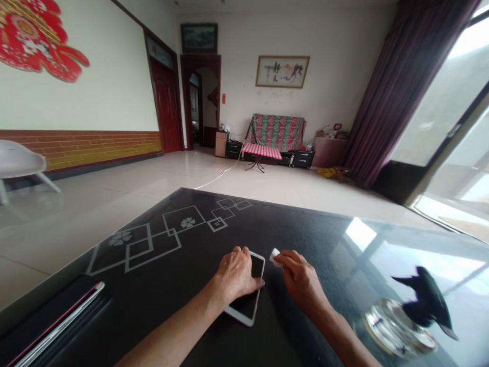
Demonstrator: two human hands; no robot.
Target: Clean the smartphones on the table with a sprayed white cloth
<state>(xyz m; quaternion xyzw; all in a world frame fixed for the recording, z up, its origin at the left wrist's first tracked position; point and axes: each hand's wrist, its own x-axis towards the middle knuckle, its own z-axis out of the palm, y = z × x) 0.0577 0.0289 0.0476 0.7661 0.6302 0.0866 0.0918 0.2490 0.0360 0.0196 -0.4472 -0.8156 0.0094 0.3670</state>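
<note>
A smartphone (244,307) with a white frame and dark screen lies on the glossy black table (183,306). My left hand (237,275) grips it across its upper part, with the thumb over the right edge and the fingers around the left side. Just right of the phone, my right hand (303,279) pinches a small crumpled white piece (275,256), which looks like tissue or cloth. That piece is held apart from the phone.
Near the right front stands a clear, rounded thing (397,326) with a black, beak-like top (426,300). A dark flat thing (49,316) with silver and red edges lies at the left. Beyond the table are a white chair (21,158) and a small checked table (262,150).
</note>
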